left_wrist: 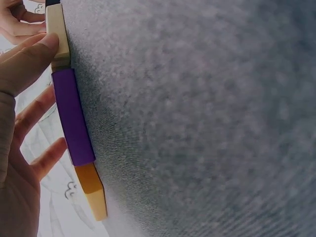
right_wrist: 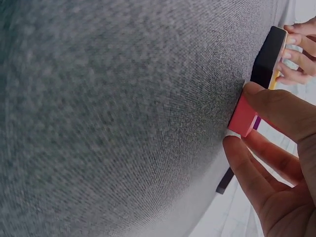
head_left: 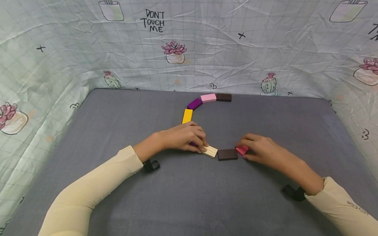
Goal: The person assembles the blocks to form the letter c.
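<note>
My left hand [head_left: 188, 136] holds a plain wooden block [head_left: 211, 152] by its left end, thumb on the near side in the left wrist view. Beneath that hand, a purple block [left_wrist: 73, 116] is mostly hidden from the head view. At the right, my right hand [head_left: 262, 150] grips a red block [right_wrist: 243, 116] between thumb and fingers; its far side is hidden. Between the two lies a dark brown block [head_left: 227, 155], flat on the table. The red block sits at the brown block's right end.
A yellow block [head_left: 187, 115], another purple block [head_left: 194, 104], a pink block [head_left: 208, 98] and a second dark block [head_left: 224, 97] continue the curve toward the back. They lie on a grey table [head_left: 178, 203]. A printed cloth [head_left: 211, 55] hangs behind and at the sides.
</note>
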`<action>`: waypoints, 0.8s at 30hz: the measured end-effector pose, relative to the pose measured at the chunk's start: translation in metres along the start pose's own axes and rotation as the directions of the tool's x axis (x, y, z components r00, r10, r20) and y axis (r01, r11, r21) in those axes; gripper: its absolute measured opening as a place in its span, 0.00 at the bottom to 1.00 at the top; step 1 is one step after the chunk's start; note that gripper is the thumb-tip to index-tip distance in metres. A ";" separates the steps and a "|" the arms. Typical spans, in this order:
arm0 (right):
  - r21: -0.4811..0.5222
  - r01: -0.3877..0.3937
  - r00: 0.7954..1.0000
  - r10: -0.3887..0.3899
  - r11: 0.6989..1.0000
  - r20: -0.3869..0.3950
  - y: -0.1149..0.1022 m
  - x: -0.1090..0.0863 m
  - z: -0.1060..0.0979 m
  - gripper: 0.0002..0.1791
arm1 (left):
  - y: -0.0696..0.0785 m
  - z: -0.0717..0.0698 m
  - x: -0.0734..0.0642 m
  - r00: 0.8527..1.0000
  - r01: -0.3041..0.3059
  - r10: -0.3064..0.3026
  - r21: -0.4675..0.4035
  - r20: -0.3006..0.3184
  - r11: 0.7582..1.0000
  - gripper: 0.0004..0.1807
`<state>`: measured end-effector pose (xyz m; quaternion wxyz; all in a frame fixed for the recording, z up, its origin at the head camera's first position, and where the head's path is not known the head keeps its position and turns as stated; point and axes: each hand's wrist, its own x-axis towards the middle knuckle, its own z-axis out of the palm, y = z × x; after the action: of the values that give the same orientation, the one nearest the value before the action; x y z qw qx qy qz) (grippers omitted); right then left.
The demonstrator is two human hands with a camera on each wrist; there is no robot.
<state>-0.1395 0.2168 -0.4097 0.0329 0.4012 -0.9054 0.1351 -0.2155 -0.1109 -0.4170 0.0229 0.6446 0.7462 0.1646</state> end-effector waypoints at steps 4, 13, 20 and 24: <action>0.003 -0.007 1.000 0.007 1.000 -0.019 0.000 -0.004 -0.005 0.25 | 0.000 -0.001 0.001 1.000 0.002 -0.002 0.015 0.010 1.000 0.06; -0.026 -0.097 0.994 0.096 0.995 -0.054 0.007 -0.024 -0.017 0.28 | 0.014 -0.002 0.006 0.996 0.079 -0.082 0.067 0.033 0.995 0.06; -0.031 -0.148 0.984 0.144 0.989 -0.108 0.014 -0.041 -0.025 0.29 | 0.022 -0.001 0.011 0.994 0.103 -0.106 0.137 0.014 0.985 0.09; -0.032 -0.172 0.976 0.166 0.985 -0.141 0.020 -0.047 -0.026 0.29 | 0.021 0.001 0.014 0.994 0.110 -0.112 0.160 0.000 0.981 0.11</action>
<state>-0.1235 0.2702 -0.3966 0.0926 0.3119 -0.9344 0.1451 -0.1975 -0.0943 -0.4097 -0.0167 0.6025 0.7917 0.0998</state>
